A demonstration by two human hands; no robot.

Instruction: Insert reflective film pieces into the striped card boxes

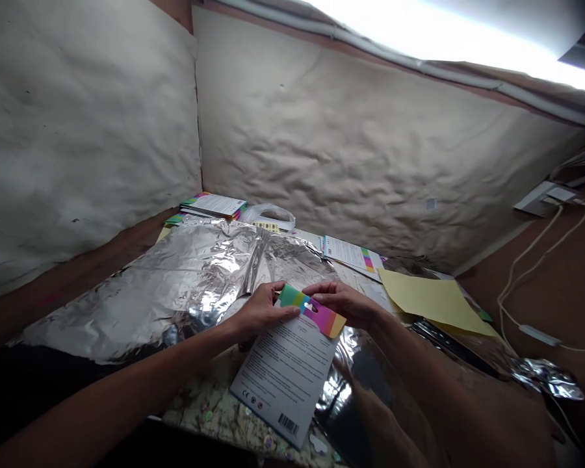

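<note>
A flat printed cardboard package (287, 370) is tilted toward me above the table's near edge. Its back faces up, with small text, a barcode and a rainbow-striped top with a hang hole. My left hand (263, 311) grips its upper left corner, thumb on the printed face. At the striped top edge, my right hand (344, 302) has its fingers closed on the far side, partly hidden by the package. Beneath and beyond both hands lies crinkled silver foil film (199, 266).
Similar packages (214, 205) are stacked at the back left, beside a clear plastic bag (273, 214). More printed packages (348, 252) lie at the back right, near yellow paper (433, 299). White cables (514, 273) hang from a wall socket, and crumpled foil (548, 378) sits at right.
</note>
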